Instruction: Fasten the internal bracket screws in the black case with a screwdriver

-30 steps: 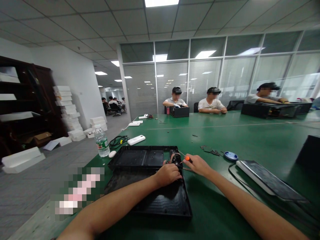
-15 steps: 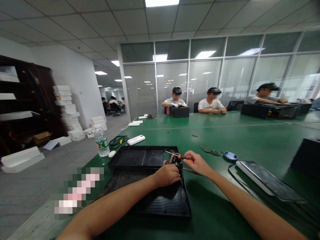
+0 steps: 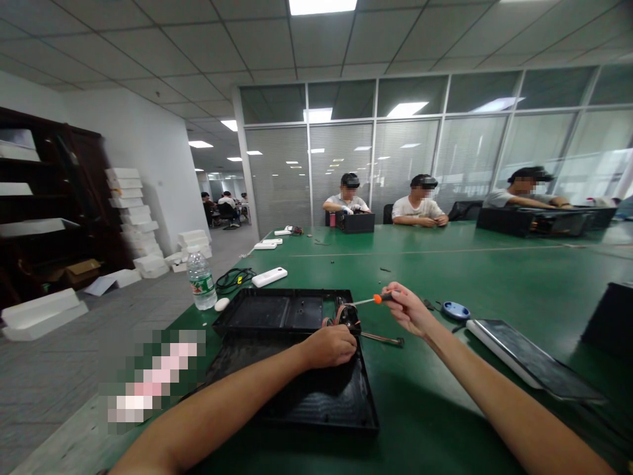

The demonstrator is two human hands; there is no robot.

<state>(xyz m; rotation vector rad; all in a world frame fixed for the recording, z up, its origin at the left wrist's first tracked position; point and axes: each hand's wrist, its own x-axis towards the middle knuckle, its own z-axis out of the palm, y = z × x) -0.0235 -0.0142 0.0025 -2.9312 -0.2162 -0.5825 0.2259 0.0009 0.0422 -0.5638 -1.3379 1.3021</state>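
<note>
A black plastic case [image 3: 281, 382] lies opened flat on the green table, one half behind the other. My left hand [image 3: 330, 346] is closed at the right side of the case, over the seam between the halves; its fingertips are hidden, so what they hold cannot be made out. Just beyond it sits a bundle of coloured wires [image 3: 332, 321] with small dark parts. My right hand [image 3: 406, 309] grips a screwdriver [image 3: 378, 299] with an orange and black handle. Its metal shaft points left, above the case's right edge. A wire lead with a dark connector [image 3: 399, 342] stretches onto the table.
A water bottle [image 3: 202, 282], a white device [image 3: 270, 277] and black cable [image 3: 235, 280] stand beyond the case on the left. To the right lie a blue round dish [image 3: 455, 310] and a phone-like slab [image 3: 534, 356]. Co-workers sit across the green table [image 3: 420, 254] with black cases.
My right hand has moved right, drawing the screwdriver away from the wires in the case. The connector lead now shows in full. My left hand has stayed nearly still.
</note>
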